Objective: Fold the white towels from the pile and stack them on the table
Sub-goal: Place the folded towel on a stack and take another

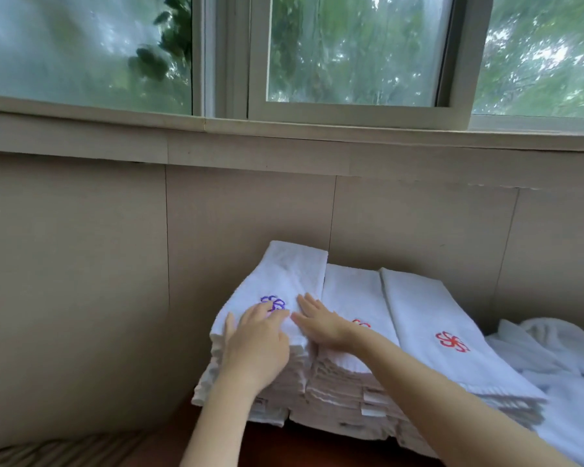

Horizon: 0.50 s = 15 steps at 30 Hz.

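Both my hands lie flat on the top towel [294, 267] of the leftmost stack, just below the middle of the frame. My left hand [257, 338] presses its near end, fingers spread and straight, the tips touching the purple emblem [273, 302]. My right hand [321, 321] rests beside it with straight fingers along the towel's right edge, where it meets the middle stack [351, 291]. Neither hand grasps anything.

The towel's long axis runs away from me, from its near end under my palms up toward the wall [81, 264], so I judge any squaring-up is a push along that line.

The loose pile [553, 352] of unfolded towels sits at the lower right edge of the frame, beyond the right stack [429, 315] with its red emblem [452, 342]. It lies to the right of both hands, and my right hand is the nearer, so I would expect that hand to make the next reach.
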Motion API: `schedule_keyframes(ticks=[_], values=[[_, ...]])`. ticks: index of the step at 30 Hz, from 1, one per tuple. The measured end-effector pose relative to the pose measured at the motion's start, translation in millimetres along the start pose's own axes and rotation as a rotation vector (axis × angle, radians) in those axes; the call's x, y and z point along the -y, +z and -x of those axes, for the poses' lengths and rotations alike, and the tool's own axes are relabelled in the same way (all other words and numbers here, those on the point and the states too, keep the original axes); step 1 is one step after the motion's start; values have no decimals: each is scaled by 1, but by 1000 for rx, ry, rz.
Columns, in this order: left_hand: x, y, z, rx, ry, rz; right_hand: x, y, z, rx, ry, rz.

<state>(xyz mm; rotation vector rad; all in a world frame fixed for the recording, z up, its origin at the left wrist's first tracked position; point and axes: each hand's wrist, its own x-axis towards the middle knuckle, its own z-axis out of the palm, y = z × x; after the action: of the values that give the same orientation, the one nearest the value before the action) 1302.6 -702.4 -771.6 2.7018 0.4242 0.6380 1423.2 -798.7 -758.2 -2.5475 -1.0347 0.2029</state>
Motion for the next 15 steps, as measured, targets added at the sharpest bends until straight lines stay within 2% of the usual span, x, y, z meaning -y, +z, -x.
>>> schedule_keyframes(ticks=[3, 6, 8, 11, 15], values=[[-10, 4, 11, -42, 45, -19, -1, -15, 28, 99, -23, 7], [-22, 1, 24, 64, 144, -36, -3, -19, 56, 146, -28, 110], [-30, 1, 36, 114, 225, -150, -10, -15, 78, 140, -25, 154], [-39, 0, 55, 170, 269, -226, -35, -4, 123, 24, -38, 231], [-70, 3, 82, 229, 248, -103, -103, -8, 211, -186, 34, 219]])
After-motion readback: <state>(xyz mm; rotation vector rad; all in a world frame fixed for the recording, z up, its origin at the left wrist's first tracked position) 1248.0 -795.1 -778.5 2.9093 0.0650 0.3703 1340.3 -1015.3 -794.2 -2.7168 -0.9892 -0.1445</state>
